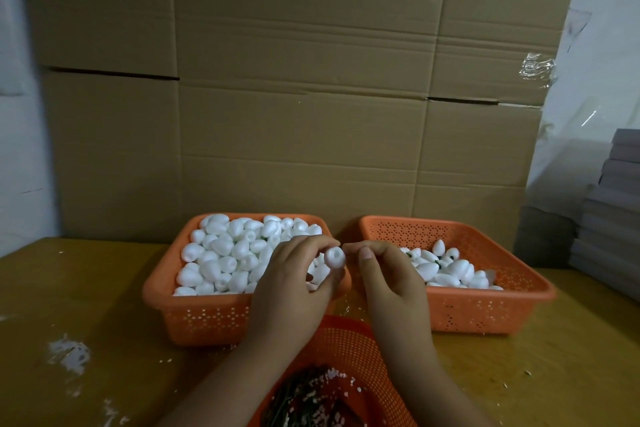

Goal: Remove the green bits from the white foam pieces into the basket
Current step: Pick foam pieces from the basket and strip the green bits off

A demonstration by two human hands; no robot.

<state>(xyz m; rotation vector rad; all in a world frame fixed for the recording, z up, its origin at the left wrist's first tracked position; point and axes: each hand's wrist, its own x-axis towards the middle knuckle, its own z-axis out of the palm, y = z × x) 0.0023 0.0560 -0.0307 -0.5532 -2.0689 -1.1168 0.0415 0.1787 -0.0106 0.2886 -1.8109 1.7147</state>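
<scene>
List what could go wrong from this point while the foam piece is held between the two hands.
1. The left hand holds the foam piece over the gap between the baskets; a slip could drop it onto the table.
2. The right hand pinches at the piece's end above that gap, not above the round basket, so a pulled bit may miss it.
3. White crumbs already lie among the green bits; more may fall.

Looks like a small packing workshop: flattened cardboard boxes (304, 80) fill the back, grey stacked boxes (609, 218) at right, 2 orange baskets (485, 308) on a scuffed desk (86, 305).
</scene>
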